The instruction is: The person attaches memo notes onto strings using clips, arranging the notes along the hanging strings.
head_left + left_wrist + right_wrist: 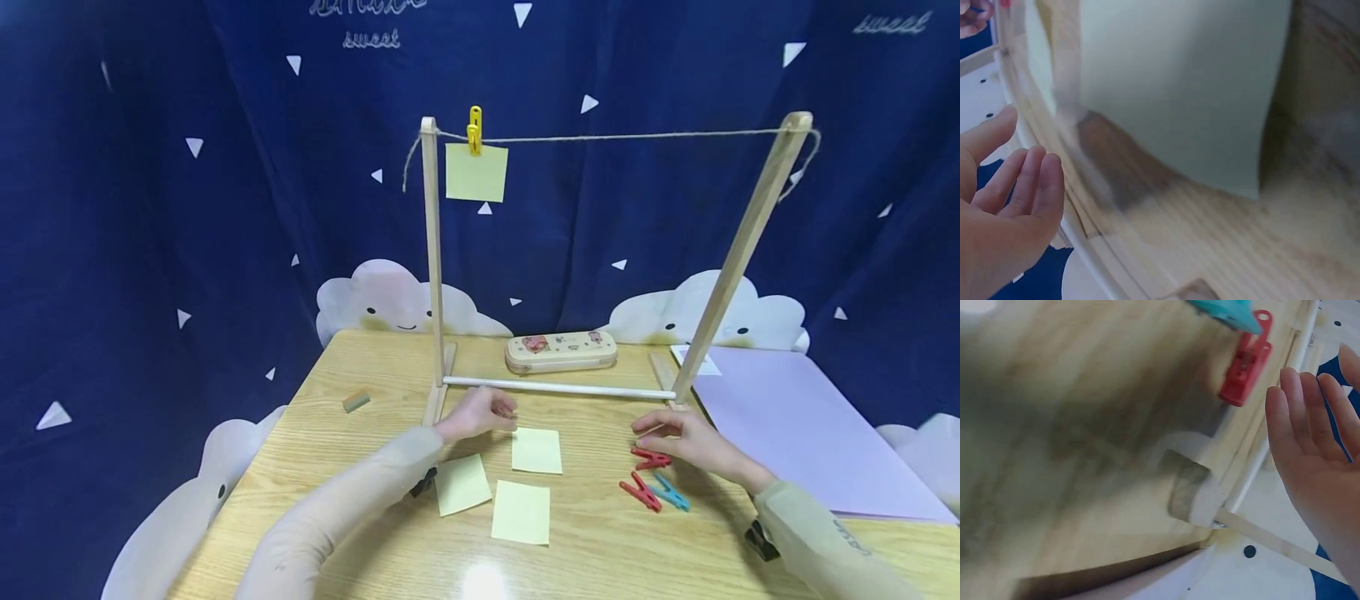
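Note:
Three yellow sticky notes lie on the wooden table (360, 467): one (537, 451) just by my left hand (487, 412), another (462, 484) under that forearm, a third (521, 512) nearer me. My left hand (1016, 181) hovers with relaxed fingers, holding nothing, beside a note (1179, 94). My right hand (667, 437) is open and empty above a red peg (651, 458); a second red peg (640, 492) and a blue peg (670, 492) lie closer to me. The right wrist view shows the straight fingers (1313, 419) next to the red peg (1246, 369).
A wooden frame (431, 267) carries a string (637, 136), where a yellow peg (475, 129) holds a yellow note (476, 172). Behind its base bar (558, 387) lies a pencil case (561, 352). A small block (356, 401) sits left, a purple sheet (787, 433) right.

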A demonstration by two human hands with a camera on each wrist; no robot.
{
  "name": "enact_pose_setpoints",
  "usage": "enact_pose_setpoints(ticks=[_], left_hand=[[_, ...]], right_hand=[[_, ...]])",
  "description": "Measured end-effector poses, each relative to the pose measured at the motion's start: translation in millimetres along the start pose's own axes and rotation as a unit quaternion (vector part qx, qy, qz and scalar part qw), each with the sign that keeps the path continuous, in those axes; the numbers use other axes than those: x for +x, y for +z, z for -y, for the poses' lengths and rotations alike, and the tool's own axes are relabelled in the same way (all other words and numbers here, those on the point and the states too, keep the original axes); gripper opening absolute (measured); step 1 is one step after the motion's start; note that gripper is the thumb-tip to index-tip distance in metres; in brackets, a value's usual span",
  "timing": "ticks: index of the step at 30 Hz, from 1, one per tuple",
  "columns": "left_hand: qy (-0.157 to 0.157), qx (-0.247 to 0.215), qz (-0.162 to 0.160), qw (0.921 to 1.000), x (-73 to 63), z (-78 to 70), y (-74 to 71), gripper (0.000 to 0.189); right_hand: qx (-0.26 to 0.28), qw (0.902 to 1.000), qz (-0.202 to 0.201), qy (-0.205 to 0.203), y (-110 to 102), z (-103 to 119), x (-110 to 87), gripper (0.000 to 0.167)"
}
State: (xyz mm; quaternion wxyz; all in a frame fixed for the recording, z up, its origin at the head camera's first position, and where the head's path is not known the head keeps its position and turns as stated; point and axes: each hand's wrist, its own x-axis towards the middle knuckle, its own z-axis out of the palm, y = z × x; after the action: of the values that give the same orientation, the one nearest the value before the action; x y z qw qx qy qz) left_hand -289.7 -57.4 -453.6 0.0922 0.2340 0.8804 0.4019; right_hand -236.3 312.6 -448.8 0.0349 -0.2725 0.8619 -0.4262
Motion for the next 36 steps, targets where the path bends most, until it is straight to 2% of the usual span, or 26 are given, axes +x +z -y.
enact_pose_setpoints(ticks=[3,10,15,25,36], left_hand=[[-0.018,0.01,0.009,0.9998,-1.2,-1.4,5.1,0.028],[-0.011,0.065,-0.004,0.9978,2.6,-5.1,14.8,0.023],[-0.02,0.079,0.001,0.9967,2.5,-6.3,15.9,0.021],[-0.017,0.06,0.014,0.9979,0.5,-8.0,13.2,0.018],[-0.022,0.043,0.037,0.9981,3.1,-9.2,14.6,0.017]], right_hand=[[-0.007,0.9998,0.001,0.019,1,-3,-4.4,0.025],[-0.002,0.9982,0.009,0.059,-1,-5,-11.6,0.032],[0.005,0.9976,0.01,0.068,-1,-7,-10.5,0.034],[0.015,0.9967,0.011,0.08,-1,-9,-10.6,0.034],[0.044,0.9965,0.038,0.06,-1,-10,-9.3,0.031]])
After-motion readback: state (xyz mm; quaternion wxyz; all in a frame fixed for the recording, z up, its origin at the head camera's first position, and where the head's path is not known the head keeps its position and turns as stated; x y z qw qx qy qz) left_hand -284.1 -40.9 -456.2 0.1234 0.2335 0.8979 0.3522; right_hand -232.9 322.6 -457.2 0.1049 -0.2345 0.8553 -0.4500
